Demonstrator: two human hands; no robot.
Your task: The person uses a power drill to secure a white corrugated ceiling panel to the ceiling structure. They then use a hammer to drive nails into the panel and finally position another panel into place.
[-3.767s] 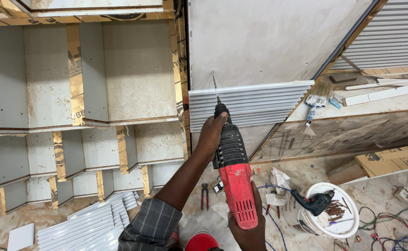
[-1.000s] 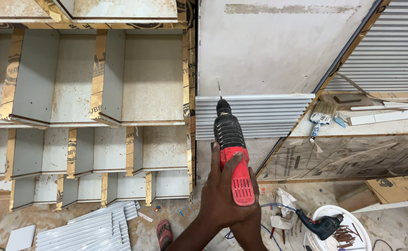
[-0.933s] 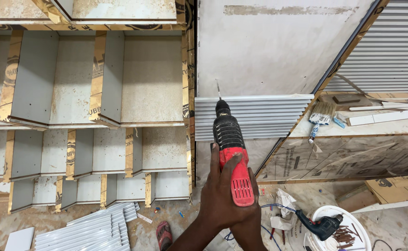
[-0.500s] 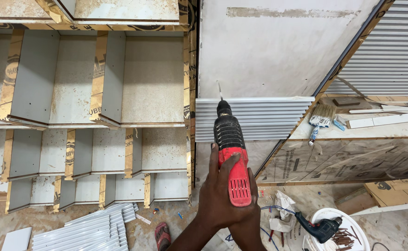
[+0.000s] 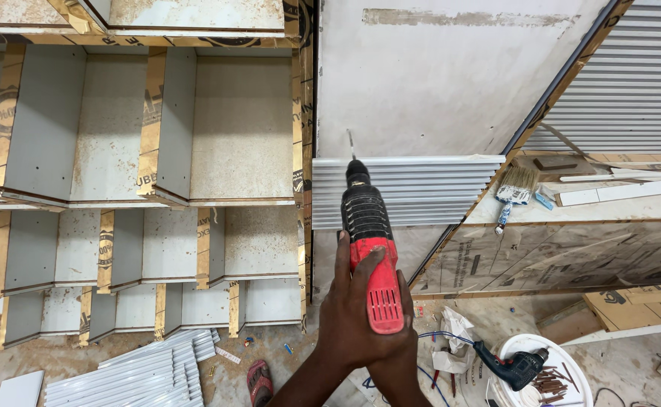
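We've got both hands wrapped round the red and black drill (image 5: 368, 241) in the middle of the view. Left hand (image 5: 357, 316) is clamped over its red back end; right hand (image 5: 398, 362) sits underneath, mostly hidden, so we can't tell its grip. The bit touches the white panel (image 5: 436, 83) just above the ribbed strip (image 5: 413, 188). Off right, a paintbrush (image 5: 513, 190) lies on a board; near right, a blue drill (image 5: 513, 367) rests on a white bucket (image 5: 579, 377).
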